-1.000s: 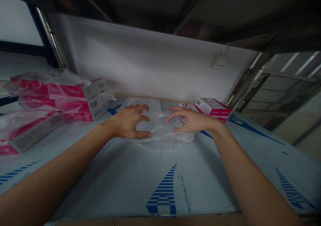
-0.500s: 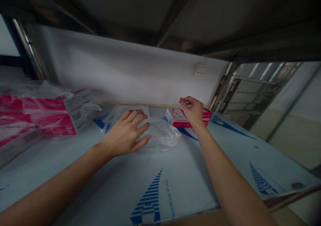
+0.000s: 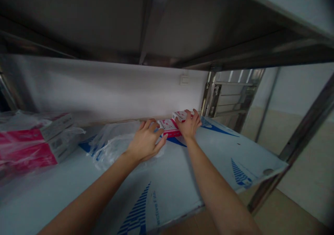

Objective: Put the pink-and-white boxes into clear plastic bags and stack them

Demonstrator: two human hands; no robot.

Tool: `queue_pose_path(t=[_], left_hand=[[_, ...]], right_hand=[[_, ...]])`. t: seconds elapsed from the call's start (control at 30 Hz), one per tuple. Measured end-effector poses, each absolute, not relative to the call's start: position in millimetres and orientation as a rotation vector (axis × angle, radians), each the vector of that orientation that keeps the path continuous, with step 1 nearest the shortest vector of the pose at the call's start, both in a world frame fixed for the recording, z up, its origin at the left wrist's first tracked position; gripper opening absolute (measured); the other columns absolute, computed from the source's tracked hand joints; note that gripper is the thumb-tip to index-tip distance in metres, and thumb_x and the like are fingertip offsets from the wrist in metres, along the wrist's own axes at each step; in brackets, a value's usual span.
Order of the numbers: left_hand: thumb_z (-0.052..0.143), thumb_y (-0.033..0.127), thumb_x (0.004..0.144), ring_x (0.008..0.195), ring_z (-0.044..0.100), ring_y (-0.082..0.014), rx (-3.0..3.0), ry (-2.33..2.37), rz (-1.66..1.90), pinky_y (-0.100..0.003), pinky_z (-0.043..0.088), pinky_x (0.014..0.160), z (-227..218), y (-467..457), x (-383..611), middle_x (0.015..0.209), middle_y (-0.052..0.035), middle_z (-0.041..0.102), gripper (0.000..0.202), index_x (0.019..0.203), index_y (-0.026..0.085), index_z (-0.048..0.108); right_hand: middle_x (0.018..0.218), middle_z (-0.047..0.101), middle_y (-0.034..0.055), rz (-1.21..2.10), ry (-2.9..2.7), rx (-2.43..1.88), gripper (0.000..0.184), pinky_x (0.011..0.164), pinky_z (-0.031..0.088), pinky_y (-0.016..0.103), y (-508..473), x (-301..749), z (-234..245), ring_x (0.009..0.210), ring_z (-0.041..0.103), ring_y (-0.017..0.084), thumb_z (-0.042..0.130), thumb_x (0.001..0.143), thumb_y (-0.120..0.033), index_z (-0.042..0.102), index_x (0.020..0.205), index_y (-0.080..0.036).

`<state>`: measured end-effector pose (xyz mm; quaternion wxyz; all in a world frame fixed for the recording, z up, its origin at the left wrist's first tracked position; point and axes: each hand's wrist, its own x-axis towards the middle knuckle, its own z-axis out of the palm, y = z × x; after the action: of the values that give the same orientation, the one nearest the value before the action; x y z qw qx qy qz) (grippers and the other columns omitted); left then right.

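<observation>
Two small pink-and-white cartons lie near the back of the shelf. My right hand (image 3: 189, 123) grips the farther carton (image 3: 177, 115), its thumb at the near side and its fingers bent over the top and right end. That hand partly covers both cartons. The nearer carton (image 3: 168, 126) rests on the shelf film, its printed top facing up. At its left end is my left hand (image 3: 146, 140), fingers apart and curved, fingertips close to the carton; whether they touch it I cannot tell. Below and left of that hand spreads a crumpled clear plastic bag (image 3: 111, 146).
Pink cartons in clear plastic (image 3: 28, 146) are stacked at the left. The shelf surface (image 3: 180, 179) wears blue-printed protective film. A dark upper shelf (image 3: 104, 26) hangs low overhead. Metal posts (image 3: 208, 92) stand at the right, and a white wall (image 3: 117, 92) closes the back.
The view has swung right. My right hand has gone from a raised pinch over the cartons to gripping the farther one. My left hand has moved right from the plastic bag towards the nearer carton.
</observation>
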<state>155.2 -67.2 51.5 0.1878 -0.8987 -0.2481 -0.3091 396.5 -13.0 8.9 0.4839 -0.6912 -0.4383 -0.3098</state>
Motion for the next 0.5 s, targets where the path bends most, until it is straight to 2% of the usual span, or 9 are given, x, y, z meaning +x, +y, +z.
queue_pose_path(t=[0.13, 0.27, 0.33, 0.4, 0.5], left_hand=[[0.040, 0.042, 0.102, 0.120, 0.051, -0.0324, -2.553, -0.704, -0.885, -0.053, 0.045, 0.099, 46, -70, 176, 0.115, -0.0119, 0.068, 0.039, 0.112, 0.020, 0.071], [0.043, 0.041, 0.101, 0.117, 0.052, -0.0320, -2.556, -0.660, -0.894, -0.053, 0.046, 0.097, 38, -70, 172, 0.115, -0.0110, 0.068, 0.036, 0.116, 0.022, 0.070], [0.043, 0.039, 0.101, 0.117, 0.052, -0.0321, -2.561, -0.650, -0.912, -0.053, 0.046, 0.097, 35, -70, 167, 0.119, -0.0114, 0.067, 0.035, 0.120, 0.022, 0.068], [0.044, 0.038, 0.100, 0.119, 0.052, -0.0327, -2.568, -0.636, -0.925, -0.054, 0.046, 0.097, 33, -71, 162, 0.127, -0.0118, 0.064, 0.037, 0.129, 0.023, 0.063], [0.046, 0.037, 0.099, 0.122, 0.050, -0.0334, -2.564, -0.645, -0.965, -0.055, 0.046, 0.099, 36, -73, 156, 0.135, -0.0116, 0.059, 0.042, 0.138, 0.025, 0.056]], right_hand=[[0.152, 0.034, 0.0226, -0.676, -0.997, -1.739, 0.069, 0.101, 0.033, 0.060, -12, 406, -3, 0.132, 0.041, 0.042, 0.068, 0.075, -0.047, 0.052, 0.136, -0.020], [0.148, 0.040, 0.0231, -0.545, -1.032, -1.754, 0.076, 0.100, 0.036, 0.060, -11, 416, -10, 0.123, 0.051, 0.039, 0.071, 0.073, -0.051, 0.051, 0.140, -0.022], [0.140, 0.048, 0.0214, -0.529, -1.054, -1.735, 0.070, 0.099, 0.038, 0.056, -10, 417, -7, 0.116, 0.056, 0.037, 0.073, 0.070, -0.049, 0.057, 0.132, -0.020], [0.130, 0.057, 0.0189, -0.555, -1.069, -1.680, 0.057, 0.101, 0.038, 0.053, -10, 415, 0, 0.113, 0.057, 0.034, 0.074, 0.069, -0.045, 0.066, 0.118, -0.018], [0.118, 0.064, 0.0154, -0.535, -1.056, -1.527, 0.041, 0.103, 0.039, 0.048, -10, 403, 18, 0.111, 0.058, 0.031, 0.074, 0.070, -0.043, 0.071, 0.103, -0.018]])
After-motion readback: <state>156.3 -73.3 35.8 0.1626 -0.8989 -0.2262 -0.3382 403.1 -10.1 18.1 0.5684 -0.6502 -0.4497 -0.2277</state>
